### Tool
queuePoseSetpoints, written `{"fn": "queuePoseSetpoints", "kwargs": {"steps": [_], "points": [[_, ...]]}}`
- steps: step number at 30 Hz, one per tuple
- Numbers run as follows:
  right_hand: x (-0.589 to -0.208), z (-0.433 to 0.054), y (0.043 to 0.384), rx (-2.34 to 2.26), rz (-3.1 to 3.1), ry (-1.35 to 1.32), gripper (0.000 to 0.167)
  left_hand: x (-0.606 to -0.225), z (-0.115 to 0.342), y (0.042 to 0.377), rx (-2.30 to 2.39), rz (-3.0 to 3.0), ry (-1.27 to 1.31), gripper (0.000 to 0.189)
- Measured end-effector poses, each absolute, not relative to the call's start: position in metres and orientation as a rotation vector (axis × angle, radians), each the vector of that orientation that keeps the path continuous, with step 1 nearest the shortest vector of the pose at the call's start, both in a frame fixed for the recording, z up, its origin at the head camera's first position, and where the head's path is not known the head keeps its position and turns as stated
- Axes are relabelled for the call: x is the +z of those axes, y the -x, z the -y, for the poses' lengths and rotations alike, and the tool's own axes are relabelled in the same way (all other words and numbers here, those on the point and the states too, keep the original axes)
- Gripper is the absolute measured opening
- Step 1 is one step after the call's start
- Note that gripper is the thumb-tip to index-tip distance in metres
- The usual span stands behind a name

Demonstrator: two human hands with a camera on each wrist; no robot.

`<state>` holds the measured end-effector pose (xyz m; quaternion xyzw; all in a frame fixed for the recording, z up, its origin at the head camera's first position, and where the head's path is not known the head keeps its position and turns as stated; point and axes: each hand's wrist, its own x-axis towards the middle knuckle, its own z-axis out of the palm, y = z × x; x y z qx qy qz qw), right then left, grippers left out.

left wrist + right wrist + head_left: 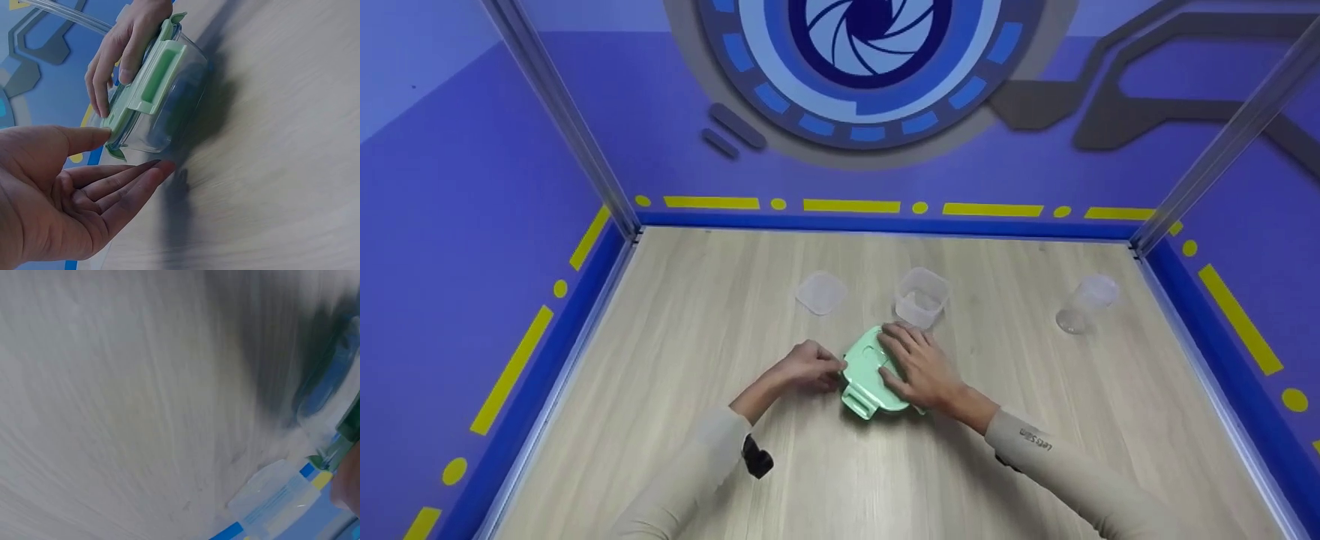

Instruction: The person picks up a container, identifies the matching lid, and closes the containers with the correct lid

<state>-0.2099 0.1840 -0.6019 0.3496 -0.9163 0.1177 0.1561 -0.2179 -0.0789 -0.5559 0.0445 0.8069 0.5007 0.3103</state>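
Observation:
A clear glass food container (pixel 188 84) with a mint green snap lid (pixel 861 375) stands on the table in front of the person. Flat on top of the lid rests the right hand (pixel 922 371), its fingers spread toward the far edge. The left hand (pixel 808 367) is at the container's left side. In the left wrist view, its thumb tip touches the lid's edge, while the other fingers stretch out loosely below. A side clip (pixel 157 79) stands out from the lid's near side. The right wrist view catches only a finger (pixel 347 486) and part of the container.
Behind the lidded container stand an open translucent plastic box (pixel 922 296) and, to its left, a flat translucent lid (pixel 821 292). A clear jar (pixel 1086 304) is farther right. Blue printed walls (pixel 840 176) bound the wooden table (pixel 697 300) at the back and sides.

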Motion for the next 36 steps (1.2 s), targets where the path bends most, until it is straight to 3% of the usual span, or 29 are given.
{"fn": "queuePoseSetpoints", "kwargs": {"steps": [6,15,25,36], "points": [[-0.605,-0.186,0.21,0.568,2.553,-1.192,0.041,-0.558,0.081,0.22,1.326,-2.127,-0.125,0.03],[-0.602,-0.188,0.219,0.515,2.462,-1.226,0.042,-0.559,0.081,0.222,1.304,-2.205,-0.057,0.034],[-0.607,-0.183,0.21,0.498,2.658,-1.0,0.05,-0.56,0.082,0.218,1.319,-2.175,-0.022,0.034],[-0.598,-0.177,0.199,0.536,2.742,-0.989,0.05,-0.555,0.078,0.209,1.322,-2.249,-0.092,0.032]]}}
